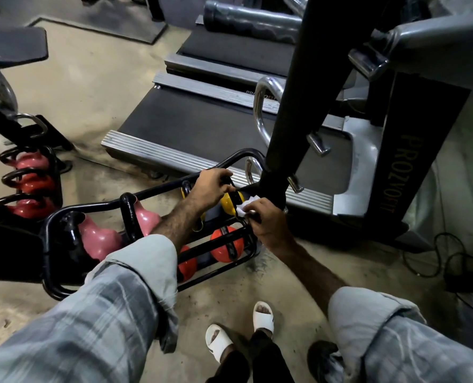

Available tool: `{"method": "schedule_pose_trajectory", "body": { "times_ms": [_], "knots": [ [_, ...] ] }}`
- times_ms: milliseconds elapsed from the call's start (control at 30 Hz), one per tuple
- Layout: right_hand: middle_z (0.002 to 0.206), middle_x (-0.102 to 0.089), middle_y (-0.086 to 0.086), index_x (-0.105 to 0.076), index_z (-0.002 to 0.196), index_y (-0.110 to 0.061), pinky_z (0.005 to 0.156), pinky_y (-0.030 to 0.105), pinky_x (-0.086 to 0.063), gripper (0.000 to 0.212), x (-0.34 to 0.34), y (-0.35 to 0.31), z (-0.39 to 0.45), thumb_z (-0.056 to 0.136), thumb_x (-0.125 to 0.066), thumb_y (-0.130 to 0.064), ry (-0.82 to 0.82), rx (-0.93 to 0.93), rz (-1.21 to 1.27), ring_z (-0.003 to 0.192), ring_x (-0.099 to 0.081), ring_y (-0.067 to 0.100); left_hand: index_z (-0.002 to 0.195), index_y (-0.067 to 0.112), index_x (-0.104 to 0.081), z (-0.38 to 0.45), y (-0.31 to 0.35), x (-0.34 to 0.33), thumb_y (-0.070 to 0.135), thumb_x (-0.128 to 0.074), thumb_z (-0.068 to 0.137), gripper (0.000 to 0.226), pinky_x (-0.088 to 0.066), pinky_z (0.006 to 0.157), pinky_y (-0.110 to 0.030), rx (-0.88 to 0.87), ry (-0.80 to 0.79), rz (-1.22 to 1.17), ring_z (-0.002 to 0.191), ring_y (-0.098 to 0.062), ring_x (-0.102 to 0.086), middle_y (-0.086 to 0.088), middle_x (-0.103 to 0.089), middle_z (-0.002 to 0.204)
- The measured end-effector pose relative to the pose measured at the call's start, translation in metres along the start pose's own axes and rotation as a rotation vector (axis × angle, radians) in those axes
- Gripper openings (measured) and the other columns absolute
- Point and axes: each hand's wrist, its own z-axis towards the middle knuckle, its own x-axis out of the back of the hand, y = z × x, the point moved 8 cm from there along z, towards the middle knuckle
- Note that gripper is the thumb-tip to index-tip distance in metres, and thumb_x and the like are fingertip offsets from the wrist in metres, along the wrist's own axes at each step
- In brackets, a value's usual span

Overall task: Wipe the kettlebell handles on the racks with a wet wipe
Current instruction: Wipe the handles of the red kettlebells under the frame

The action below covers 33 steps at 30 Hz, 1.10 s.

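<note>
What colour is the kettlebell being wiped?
Yellow kettlebell, with a black handle; head view, beside the wet wipe.

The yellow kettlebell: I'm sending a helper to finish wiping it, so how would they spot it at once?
Find the treadmill, then the low black rack on the floor at its near corner. At the rack's treadmill end, both hands meet over the yellow kettlebell: left hand on top, right hand holding the wipe. Its neighbours are pink or orange.

A black upright post (299,106) and the rack's top rail (157,189) crowd the yellow kettlebell (227,205).
</note>
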Motion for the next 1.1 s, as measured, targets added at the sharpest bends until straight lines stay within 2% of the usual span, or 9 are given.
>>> {"method": "schedule_pose_trajectory", "body": {
  "times_ms": [200, 267, 367, 500, 667, 800, 933, 1000, 1100],
  "knots": [
    [0.091, -0.068, 0.001, -0.073, 0.092, -0.014, 0.074, 0.023, -0.051, 0.013, 0.018, -0.001, -0.008, 0.080, -0.074, -0.010, 0.027, -0.117, 0.061, 0.084, -0.064, 0.012, 0.117, 0.006, -0.064, -0.011, 0.002, 0.006, 0.015, -0.072, 0.080, 0.040, -0.049, 0.088, -0.028, -0.003, 0.066, -0.037, 0.100, -0.025, -0.065, -0.012, -0.069, 0.108],
    [0.090, -0.070, -0.005, -0.074, 0.095, -0.017, 0.074, 0.019, -0.052, 0.014, 0.036, -0.015, -0.010, 0.083, -0.073, -0.012, 0.099, -0.220, 0.209, 0.082, -0.065, 0.004, 0.115, 0.007, -0.065, -0.027, 0.008, 0.022, 0.017, -0.070, 0.082, 0.035, -0.046, 0.084, -0.015, 0.003, 0.166, -0.134, 0.099, -0.018, -0.066, -0.008, -0.069, 0.110],
    [0.088, -0.072, -0.011, -0.073, 0.095, -0.022, 0.076, 0.015, -0.050, 0.013, 0.055, -0.046, -0.017, 0.083, -0.074, -0.016, 0.198, -0.247, 0.394, 0.083, -0.066, 0.002, 0.112, 0.006, -0.067, -0.080, 0.021, 0.058, 0.011, -0.066, 0.086, 0.026, -0.040, 0.077, 0.000, 0.005, 0.356, -0.324, 0.085, 0.009, -0.061, -0.001, -0.070, 0.103],
    [0.093, -0.071, -0.007, -0.072, 0.097, -0.032, 0.082, 0.026, -0.053, 0.015, 0.039, -0.080, -0.033, 0.082, -0.073, -0.031, 0.137, -0.245, 0.500, 0.086, -0.067, 0.008, 0.115, 0.012, -0.066, -0.168, 0.003, 0.074, 0.014, -0.063, 0.089, 0.027, -0.047, 0.089, -0.011, 0.050, 0.481, -0.415, 0.097, 0.006, -0.062, 0.004, -0.069, 0.109],
    [0.095, -0.073, -0.008, -0.072, 0.098, -0.030, 0.084, 0.036, -0.055, 0.019, -0.021, -0.118, -0.094, 0.081, -0.070, -0.038, -0.063, -0.227, 0.516, 0.091, -0.067, 0.012, 0.119, 0.011, -0.064, -0.286, -0.048, 0.056, 0.010, -0.061, 0.090, 0.029, -0.048, 0.091, -0.014, 0.236, 0.552, -0.505, 0.099, 0.001, -0.063, 0.004, -0.069, 0.109],
    [0.089, -0.072, -0.009, -0.073, 0.092, -0.027, 0.082, 0.036, -0.055, 0.012, -0.078, -0.144, -0.158, 0.081, -0.074, -0.022, -0.229, -0.220, 0.479, 0.084, -0.067, 0.011, 0.109, 0.023, -0.067, -0.376, -0.107, 0.038, 0.020, -0.062, 0.089, 0.021, -0.052, 0.088, -0.025, 0.376, 0.565, -0.400, 0.093, -0.001, -0.065, 0.011, -0.070, 0.101],
    [0.088, -0.073, -0.010, -0.074, 0.092, -0.026, 0.077, 0.022, -0.052, 0.011, -0.152, -0.130, -0.205, 0.083, -0.074, -0.021, -0.357, -0.281, 0.434, 0.081, -0.066, 0.004, 0.108, 0.021, -0.068, -0.409, -0.185, -0.001, 0.020, -0.062, 0.090, 0.019, -0.052, 0.084, -0.019, 0.478, 0.480, -0.365, 0.093, -0.007, -0.067, 0.008, -0.070, 0.101],
    [0.089, -0.072, -0.012, -0.074, 0.095, -0.026, 0.074, 0.014, -0.051, 0.011, -0.186, -0.118, -0.206, 0.086, -0.072, -0.019, -0.402, -0.290, 0.424, 0.081, -0.066, 0.000, 0.110, 0.021, -0.067, -0.404, -0.219, -0.017, 0.021, -0.061, 0.090, 0.021, -0.053, 0.087, -0.026, 0.503, 0.460, -0.342, 0.094, -0.007, -0.066, 0.006, -0.071, 0.103],
    [0.089, -0.073, -0.012, -0.074, 0.097, -0.023, 0.075, 0.018, -0.052, 0.012, -0.241, -0.072, -0.204, 0.086, -0.070, -0.018, -0.363, -0.326, 0.383, 0.082, -0.067, 0.003, 0.111, 0.018, -0.067, -0.382, -0.269, -0.060, 0.018, -0.059, 0.091, 0.022, -0.051, 0.089, -0.028, 0.516, 0.390, -0.322, 0.096, -0.015, -0.066, -0.001, -0.072, 0.104]
  ]
}}
